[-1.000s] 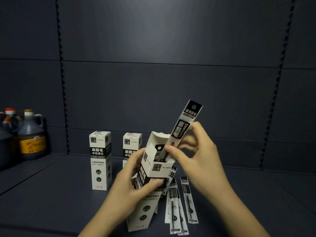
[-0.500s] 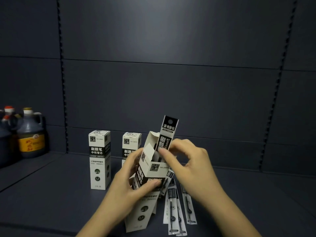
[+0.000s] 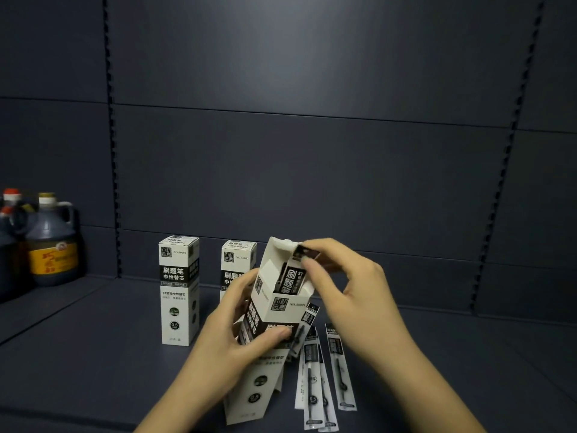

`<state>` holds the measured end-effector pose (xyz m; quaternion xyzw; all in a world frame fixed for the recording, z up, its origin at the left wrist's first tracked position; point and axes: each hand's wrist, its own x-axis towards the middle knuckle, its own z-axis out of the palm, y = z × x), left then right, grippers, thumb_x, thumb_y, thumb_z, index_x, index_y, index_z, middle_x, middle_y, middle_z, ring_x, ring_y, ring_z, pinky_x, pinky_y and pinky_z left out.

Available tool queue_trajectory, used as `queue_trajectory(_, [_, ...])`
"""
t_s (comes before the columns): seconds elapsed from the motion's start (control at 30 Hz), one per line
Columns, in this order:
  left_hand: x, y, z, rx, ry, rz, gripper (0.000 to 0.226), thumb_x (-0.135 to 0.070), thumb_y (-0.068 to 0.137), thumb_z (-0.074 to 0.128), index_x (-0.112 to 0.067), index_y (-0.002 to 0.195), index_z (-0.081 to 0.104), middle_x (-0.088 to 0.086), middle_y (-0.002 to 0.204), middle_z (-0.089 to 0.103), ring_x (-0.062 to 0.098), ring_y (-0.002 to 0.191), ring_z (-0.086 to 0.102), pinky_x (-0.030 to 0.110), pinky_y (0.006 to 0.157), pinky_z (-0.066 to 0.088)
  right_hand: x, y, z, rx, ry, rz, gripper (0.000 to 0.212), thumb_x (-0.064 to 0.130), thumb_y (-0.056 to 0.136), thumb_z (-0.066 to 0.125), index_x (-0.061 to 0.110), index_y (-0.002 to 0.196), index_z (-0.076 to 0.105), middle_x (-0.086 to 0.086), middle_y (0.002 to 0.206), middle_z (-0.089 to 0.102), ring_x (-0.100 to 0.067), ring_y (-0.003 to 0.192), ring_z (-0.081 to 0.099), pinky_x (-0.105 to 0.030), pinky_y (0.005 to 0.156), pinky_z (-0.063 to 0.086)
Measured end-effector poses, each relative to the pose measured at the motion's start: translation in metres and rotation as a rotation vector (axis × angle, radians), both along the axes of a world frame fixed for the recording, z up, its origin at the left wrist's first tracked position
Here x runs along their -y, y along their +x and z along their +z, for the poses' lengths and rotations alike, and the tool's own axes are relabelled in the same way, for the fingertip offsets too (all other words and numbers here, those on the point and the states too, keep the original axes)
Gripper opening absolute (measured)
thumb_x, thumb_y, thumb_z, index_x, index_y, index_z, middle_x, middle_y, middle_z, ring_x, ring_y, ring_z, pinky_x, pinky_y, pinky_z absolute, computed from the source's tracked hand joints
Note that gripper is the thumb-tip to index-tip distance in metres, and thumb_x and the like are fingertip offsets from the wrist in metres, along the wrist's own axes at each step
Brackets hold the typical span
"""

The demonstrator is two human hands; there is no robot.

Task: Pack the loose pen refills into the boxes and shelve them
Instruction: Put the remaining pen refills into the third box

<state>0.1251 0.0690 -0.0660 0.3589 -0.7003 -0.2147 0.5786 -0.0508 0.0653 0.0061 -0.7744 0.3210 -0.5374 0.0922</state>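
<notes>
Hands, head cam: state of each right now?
Left hand: grips the open box, thumb across its front.
Right hand: pinches the top of a refill that is mostly down in the box.

The scene is dim overall, lit from above: a soft pale patch glows on the back panel [image 3: 312, 73] and fades to near black toward the corners. The white boxes [image 3: 179, 289] catch the light and look slightly washed out. The right hand [image 3: 352, 292] is a little motion-blurred. Panel seams bow with wide-angle distortion near the edges.
</notes>
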Motion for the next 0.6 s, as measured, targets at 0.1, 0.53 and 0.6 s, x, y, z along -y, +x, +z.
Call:
queue_trajectory(0.1, [0.0,-0.001,0.0,-0.004,-0.009,-0.012,0.064,-0.039,0.068,0.078,-0.059,0.122,0.05,-0.023,0.126,0.063,-0.002,0.117,0.061,0.013,0.093,0.049,0.003,0.002,-0.005,-0.03,-0.051,-0.063,0.014,0.012,0.087,0.072,0.025,0.094,0.075,0.017,0.091,0.071,-0.002,0.093,0.063,-0.011,0.079,0.047])
queue_trajectory(0.53, [0.0,0.0,0.0,0.013,0.002,-0.019,0.065,-0.038,0.069,0.078,-0.054,0.125,0.05,-0.022,0.127,0.064,-0.001,0.116,0.062,0.012,0.091,0.049,0.0,-0.001,0.033,-0.522,0.31,-0.065,0.014,0.035,0.094,0.062,0.033,0.094,0.076,0.012,0.096,0.071,-0.008,0.096,0.062,-0.037,0.093,0.05])
queue_trajectory(0.6, [0.0,0.0,0.0,0.012,0.005,-0.022,0.066,-0.04,0.069,0.078,-0.054,0.126,0.049,-0.021,0.127,0.064,0.001,0.116,0.062,0.014,0.091,0.05,-0.002,-0.001,0.036,-0.524,0.331,-0.053,0.011,0.033,0.091,0.066,0.036,0.093,0.077,0.013,0.092,0.072,-0.005,0.095,0.062,-0.036,0.092,0.051])
